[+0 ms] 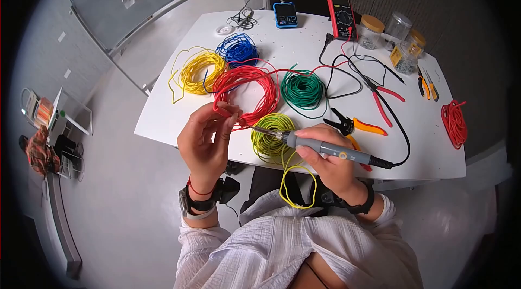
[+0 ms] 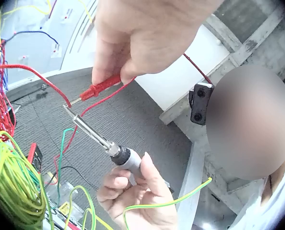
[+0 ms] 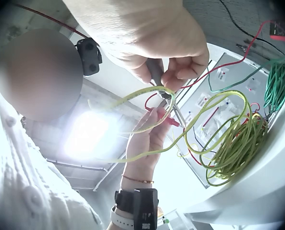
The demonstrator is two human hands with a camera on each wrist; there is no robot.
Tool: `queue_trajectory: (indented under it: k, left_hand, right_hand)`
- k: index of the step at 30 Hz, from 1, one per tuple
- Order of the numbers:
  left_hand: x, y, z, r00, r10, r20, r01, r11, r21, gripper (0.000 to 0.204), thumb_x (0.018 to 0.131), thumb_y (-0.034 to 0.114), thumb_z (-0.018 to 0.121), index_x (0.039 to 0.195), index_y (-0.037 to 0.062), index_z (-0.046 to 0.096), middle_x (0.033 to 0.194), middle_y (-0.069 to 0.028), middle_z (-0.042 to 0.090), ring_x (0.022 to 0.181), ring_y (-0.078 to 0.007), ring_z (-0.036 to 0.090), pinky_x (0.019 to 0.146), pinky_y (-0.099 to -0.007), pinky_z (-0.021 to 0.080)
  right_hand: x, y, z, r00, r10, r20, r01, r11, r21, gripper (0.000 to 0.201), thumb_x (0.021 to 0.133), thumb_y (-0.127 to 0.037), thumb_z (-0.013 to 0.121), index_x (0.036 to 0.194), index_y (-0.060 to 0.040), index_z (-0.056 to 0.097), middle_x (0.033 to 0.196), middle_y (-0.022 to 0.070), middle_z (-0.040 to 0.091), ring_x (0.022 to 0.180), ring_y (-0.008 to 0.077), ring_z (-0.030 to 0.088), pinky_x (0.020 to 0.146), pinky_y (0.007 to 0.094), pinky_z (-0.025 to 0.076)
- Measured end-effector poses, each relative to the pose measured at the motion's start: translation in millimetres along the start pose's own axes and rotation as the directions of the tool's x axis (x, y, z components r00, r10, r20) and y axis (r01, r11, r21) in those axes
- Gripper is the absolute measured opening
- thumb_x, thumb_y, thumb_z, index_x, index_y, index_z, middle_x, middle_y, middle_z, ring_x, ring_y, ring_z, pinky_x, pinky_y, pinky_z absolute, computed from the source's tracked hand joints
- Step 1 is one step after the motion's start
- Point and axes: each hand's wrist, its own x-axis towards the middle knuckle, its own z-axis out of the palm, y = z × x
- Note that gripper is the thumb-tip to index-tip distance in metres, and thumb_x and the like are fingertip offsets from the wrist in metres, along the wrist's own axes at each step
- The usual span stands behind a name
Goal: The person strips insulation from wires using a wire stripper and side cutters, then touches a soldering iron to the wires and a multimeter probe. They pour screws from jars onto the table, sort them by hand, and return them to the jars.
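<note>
My left hand (image 1: 203,137) pinches a red test probe (image 2: 102,87) between thumb and fingers, its lead trailing back. The probe's thin metal tip meets the end of a red wire (image 2: 34,71) in the left wrist view. My right hand (image 1: 331,164) grips the grey handle of a soldering iron (image 1: 347,151), which points left. The iron's bare metal tip is right at where probe and wire meet. Just below lies a yellow-green wire coil (image 1: 264,145), with a loose loop hanging over the table edge. A large red wire coil (image 1: 268,96) lies behind my left hand.
Yellow (image 1: 190,80), blue (image 1: 239,49) and green (image 1: 302,91) wire coils lie on the white table (image 1: 163,107). Behind stand a red multimeter (image 1: 342,16) and jars (image 1: 372,29). A wire stripper (image 1: 372,126) and red-handled pliers (image 1: 384,109) lie near the iron's black cord.
</note>
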Motion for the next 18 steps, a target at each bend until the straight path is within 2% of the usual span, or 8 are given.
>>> queue_trajectory:
  k: [10,12,15,17,18]
  left_hand:
    - [-1,6,2,1.0,-0.012,-0.002,0.012,1.0,-0.024,0.025,0.079,-0.011,0.054,0.103,-0.0079,0.048,0.092,-0.0144,0.06,0.083,-0.0177,0.061,0.074,-0.0261,0.051]
    - [0,6,1,1.0,-0.013,-0.001,0.013,1.0,-0.025,0.026,0.079,-0.012,0.054,0.103,-0.0079,0.048,0.092,-0.0145,0.06,0.083,-0.0174,0.061,0.074,-0.0259,0.05]
    - [5,5,-1,0.999,0.019,-0.026,-0.019,1.0,-0.004,0.025,0.079,-0.011,0.056,0.103,-0.0075,0.05,0.088,-0.013,0.06,0.077,-0.0153,0.062,0.069,-0.0244,0.05]
    - [19,12,-6,0.999,0.008,0.035,-0.011,0.995,0.098,0.025,0.078,-0.009,0.058,0.102,-0.0069,0.052,0.084,-0.0102,0.061,0.071,-0.0124,0.061,0.064,-0.0231,0.05]
    - [28,17,-11,0.996,-0.012,0.087,-0.002,0.987,0.16,0.026,0.077,-0.007,0.06,0.102,-0.0065,0.053,0.082,-0.0081,0.061,0.067,-0.0105,0.06,0.061,-0.0227,0.049]
  right_hand:
    - [0,-2,-1,1.0,0.001,0.001,-0.001,1.0,-0.01,0.02,0.074,-0.004,0.066,0.092,-0.0021,0.059,0.086,0.0098,0.064,0.075,0.0201,0.061,0.065,0.0273,0.048]
    - [1,-2,-2,0.999,-0.033,0.011,0.034,0.999,-0.043,0.02,0.074,-0.005,0.067,0.092,-0.0024,0.059,0.085,0.0093,0.064,0.074,0.0205,0.06,0.065,0.0278,0.048]
    - [6,-2,-8,0.999,-0.033,0.007,0.034,0.997,-0.066,0.019,0.074,-0.006,0.067,0.091,-0.0025,0.06,0.084,0.0088,0.064,0.073,0.021,0.06,0.065,0.0284,0.047]
    - [15,-3,-18,0.999,0.027,0.036,-0.024,0.997,-0.076,0.017,0.076,-0.008,0.066,0.091,-0.0016,0.06,0.086,0.0097,0.063,0.075,0.0193,0.06,0.067,0.0275,0.047]
    - [21,-6,-23,0.992,0.115,0.052,-0.114,0.993,-0.03,0.017,0.077,-0.009,0.065,0.092,-0.0014,0.06,0.087,0.009,0.063,0.075,0.0175,0.059,0.068,0.0271,0.046]
